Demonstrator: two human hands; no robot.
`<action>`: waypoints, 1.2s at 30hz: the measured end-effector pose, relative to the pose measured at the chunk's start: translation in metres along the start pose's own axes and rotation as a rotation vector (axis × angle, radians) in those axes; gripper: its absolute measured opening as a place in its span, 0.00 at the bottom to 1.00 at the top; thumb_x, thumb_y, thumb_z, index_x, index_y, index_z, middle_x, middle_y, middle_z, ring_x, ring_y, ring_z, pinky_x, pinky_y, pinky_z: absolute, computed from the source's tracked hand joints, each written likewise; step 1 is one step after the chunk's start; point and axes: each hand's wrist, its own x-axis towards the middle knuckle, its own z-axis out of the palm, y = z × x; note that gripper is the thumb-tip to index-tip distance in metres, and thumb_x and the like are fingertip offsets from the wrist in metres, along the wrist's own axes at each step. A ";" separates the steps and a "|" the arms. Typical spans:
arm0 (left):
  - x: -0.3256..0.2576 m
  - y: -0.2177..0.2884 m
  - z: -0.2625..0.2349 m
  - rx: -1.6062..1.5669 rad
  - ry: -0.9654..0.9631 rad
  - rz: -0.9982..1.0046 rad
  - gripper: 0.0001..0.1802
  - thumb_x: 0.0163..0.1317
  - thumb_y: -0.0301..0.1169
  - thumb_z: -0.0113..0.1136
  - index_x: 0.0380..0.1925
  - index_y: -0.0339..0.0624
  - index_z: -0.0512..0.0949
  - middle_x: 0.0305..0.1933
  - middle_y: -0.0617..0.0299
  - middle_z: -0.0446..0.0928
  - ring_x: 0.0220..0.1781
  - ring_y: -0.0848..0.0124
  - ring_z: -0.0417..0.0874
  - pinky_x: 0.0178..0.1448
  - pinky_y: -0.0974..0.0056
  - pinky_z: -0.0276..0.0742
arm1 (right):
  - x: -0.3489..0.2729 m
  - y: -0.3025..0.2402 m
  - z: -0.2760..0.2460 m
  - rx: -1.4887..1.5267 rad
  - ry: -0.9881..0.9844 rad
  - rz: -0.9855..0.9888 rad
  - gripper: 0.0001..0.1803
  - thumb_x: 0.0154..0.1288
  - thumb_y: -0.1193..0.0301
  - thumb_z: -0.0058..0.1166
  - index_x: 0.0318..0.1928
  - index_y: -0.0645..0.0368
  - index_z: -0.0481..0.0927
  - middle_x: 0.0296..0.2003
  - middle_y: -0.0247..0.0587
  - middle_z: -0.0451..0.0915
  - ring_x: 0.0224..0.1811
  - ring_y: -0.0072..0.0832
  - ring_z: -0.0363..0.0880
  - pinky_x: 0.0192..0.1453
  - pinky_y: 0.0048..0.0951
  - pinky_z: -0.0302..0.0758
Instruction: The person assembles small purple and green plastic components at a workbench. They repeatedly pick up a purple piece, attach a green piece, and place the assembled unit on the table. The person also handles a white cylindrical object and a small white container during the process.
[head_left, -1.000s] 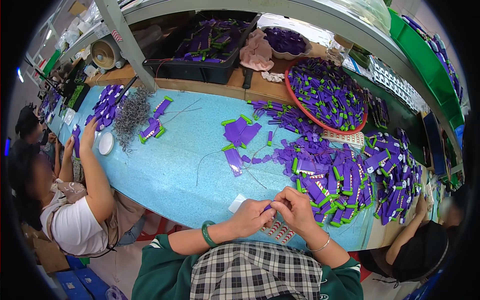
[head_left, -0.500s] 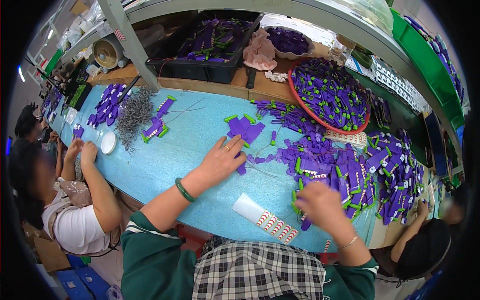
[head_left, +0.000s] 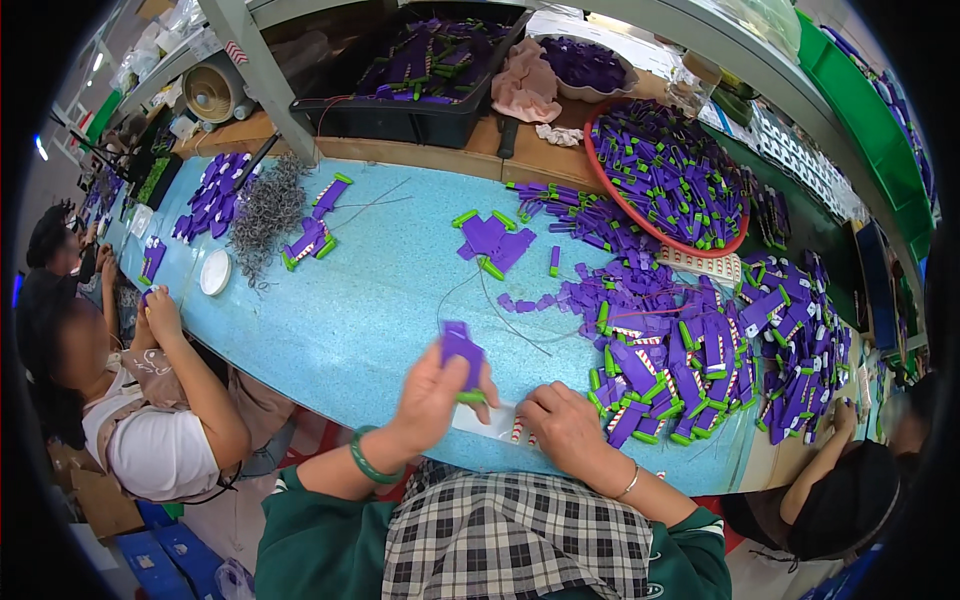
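Purple pieces on a blue desk (head_left: 375,310), seen from above. The left hand (head_left: 428,402) grasps one purple piece (head_left: 462,360), raised above the desk, its green end toward the wearer; slight blur softens its outline. The right hand (head_left: 568,428) is bent over the striped sheet (head_left: 478,421), fingertips down at its right part; whether they pinch a strip cannot be told.

Extent of work, judged from the strips: many pieces in the near heap (head_left: 650,375) bear red-and-white strips and seem done in that respect. The held piece shows no strip on its visible face, nor does the small group (head_left: 490,240) beyond the hands; these seem undone. A few strips show on the sheet, their full number hidden by the right hand.

Containers: the red basket (head_left: 697,254), behind the near heap, is piled high with purple-and-green pieces. The black bin (head_left: 420,126), at the back, holds more of the same kind, loosely jumbled. The white bowl (head_left: 598,93), between bin and basket, contains purple parts too small to distinguish. A white dish (head_left: 215,272) stands near the wire tangle (head_left: 268,215), left.
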 end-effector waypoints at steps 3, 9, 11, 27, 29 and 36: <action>-0.005 -0.039 0.000 0.008 0.072 -0.241 0.11 0.73 0.31 0.39 0.49 0.37 0.64 0.37 0.58 0.74 0.35 0.70 0.79 0.39 0.65 0.81 | 0.001 0.006 0.007 0.115 0.078 -0.013 0.06 0.49 0.74 0.58 0.30 0.55 0.78 0.30 0.33 0.75 0.35 0.31 0.74 0.34 0.32 0.72; -0.002 -0.047 -0.009 0.299 -0.107 -0.273 0.10 0.67 0.29 0.53 0.45 0.36 0.74 0.36 0.62 0.76 0.32 0.77 0.77 0.36 0.70 0.77 | 0.010 0.012 -0.022 0.790 0.000 0.399 0.06 0.52 0.77 0.61 0.32 0.60 0.78 0.30 0.38 0.79 0.37 0.35 0.77 0.41 0.30 0.73; 0.001 -0.039 -0.002 0.368 -0.158 -0.292 0.09 0.64 0.30 0.58 0.41 0.36 0.77 0.34 0.64 0.77 0.30 0.78 0.77 0.34 0.71 0.75 | 0.015 0.014 -0.033 0.766 -0.022 0.393 0.07 0.53 0.77 0.61 0.34 0.61 0.78 0.32 0.39 0.80 0.39 0.35 0.78 0.41 0.30 0.74; 0.015 -0.030 0.030 -0.187 -0.037 -0.270 0.17 0.71 0.30 0.44 0.58 0.41 0.61 0.50 0.58 0.72 0.47 0.71 0.78 0.42 0.64 0.81 | 0.016 0.005 -0.018 0.968 0.314 0.430 0.06 0.57 0.76 0.60 0.34 0.63 0.77 0.33 0.37 0.78 0.33 0.23 0.76 0.38 0.23 0.74; 0.015 -0.030 0.031 -0.275 -0.048 -0.317 0.20 0.71 0.29 0.41 0.61 0.44 0.56 0.57 0.58 0.68 0.54 0.69 0.75 0.48 0.62 0.82 | 0.014 0.007 -0.014 0.974 0.238 0.492 0.06 0.57 0.76 0.60 0.33 0.63 0.77 0.31 0.35 0.77 0.32 0.21 0.76 0.39 0.23 0.73; 0.013 -0.036 0.031 -0.323 -0.081 -0.334 0.19 0.70 0.27 0.42 0.60 0.43 0.59 0.58 0.55 0.67 0.59 0.64 0.74 0.58 0.53 0.78 | 0.015 0.008 -0.014 0.911 0.233 0.494 0.06 0.57 0.76 0.61 0.32 0.62 0.76 0.29 0.33 0.76 0.31 0.19 0.73 0.39 0.23 0.71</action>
